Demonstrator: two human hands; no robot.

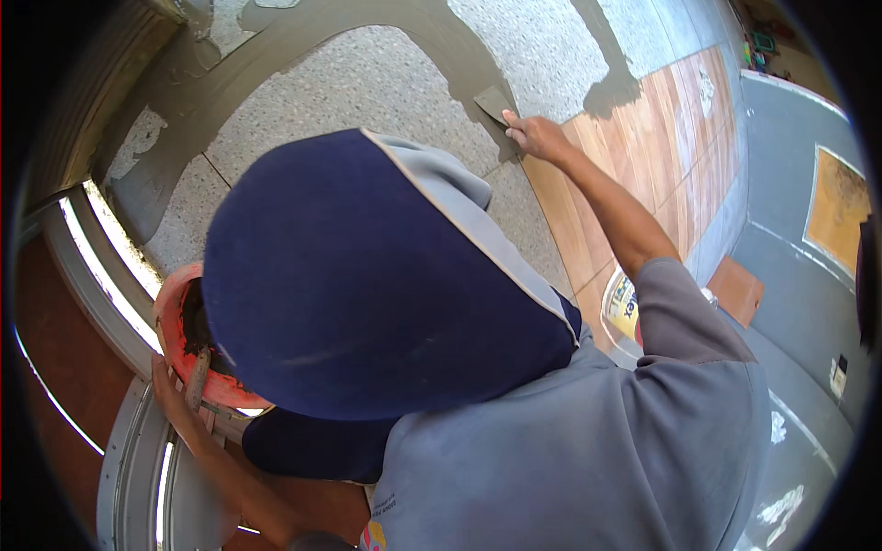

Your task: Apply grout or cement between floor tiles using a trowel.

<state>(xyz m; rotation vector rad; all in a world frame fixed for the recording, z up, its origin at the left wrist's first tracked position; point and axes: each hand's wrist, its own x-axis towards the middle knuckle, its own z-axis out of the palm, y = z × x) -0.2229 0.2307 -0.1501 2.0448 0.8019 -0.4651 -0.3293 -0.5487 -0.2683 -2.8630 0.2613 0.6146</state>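
Note:
My right hand is closed round a small flat-bladed scraper. Its blade lies against a band of wet grey mortar spread on the speckled floor tiles. At the left, my left hand grips the side of a reddish bucket, with its fingers along the outer wall. Dark, mortar-like stuff shows inside the bucket, and a rod-like handle leans over its rim beside this hand. My raised knee in navy trousers hides part of the bucket and much of the floor.
Wood-look planks cover the floor at the right. A white and yellow tub stands beside my right arm, with a brown tile near the grey wall. Metal door tracks run along the left.

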